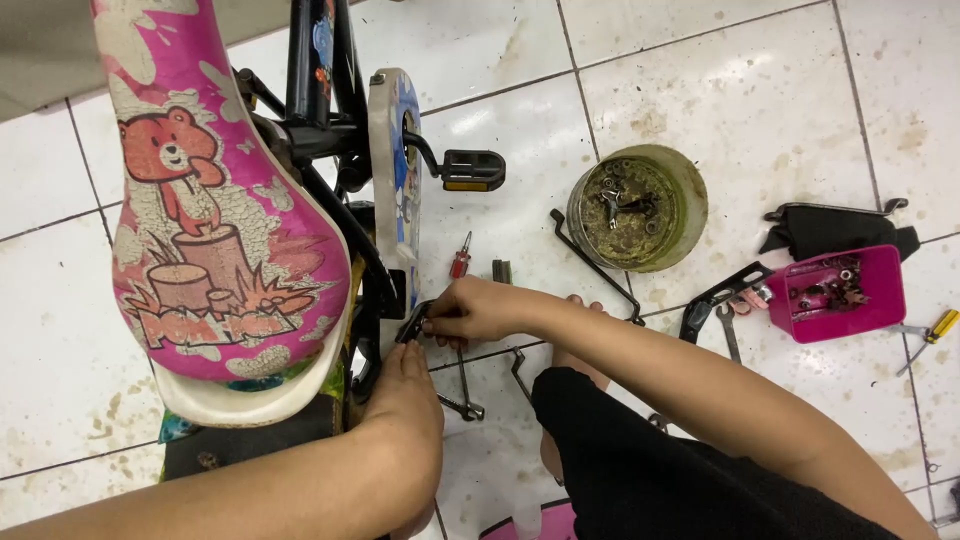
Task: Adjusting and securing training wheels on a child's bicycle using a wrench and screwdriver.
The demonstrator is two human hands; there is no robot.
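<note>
A child's bike (330, 130) stands on the white tiled floor (760, 90), its pink saddle (215, 215) printed with a cartoon bear on a stump filling the upper left; a black pedal (472, 169) with a yellow reflector juts right of the chain guard (395, 170). The right hand (475, 310) pinches a small black bracket (412, 322) at the frame just below the guard, its grip narrow and closed on that part; the left hand (405, 400) rests against the frame under the saddle, touching the bike beside the bracket, and whether its fingers close on anything I cannot tell, since they are hidden. A red screwdriver (460, 256) lies just above the right hand; a spanner (464, 385) lies below it. Farther right on the floor sits a round grimy tin (690, 195) of bolts; a black stay rod (592, 265) lies beside it. Toward the right edge stands a pink tray (885, 300) of small hardware, with a yellow-handled screwdriver (938, 326) next to it.
</note>
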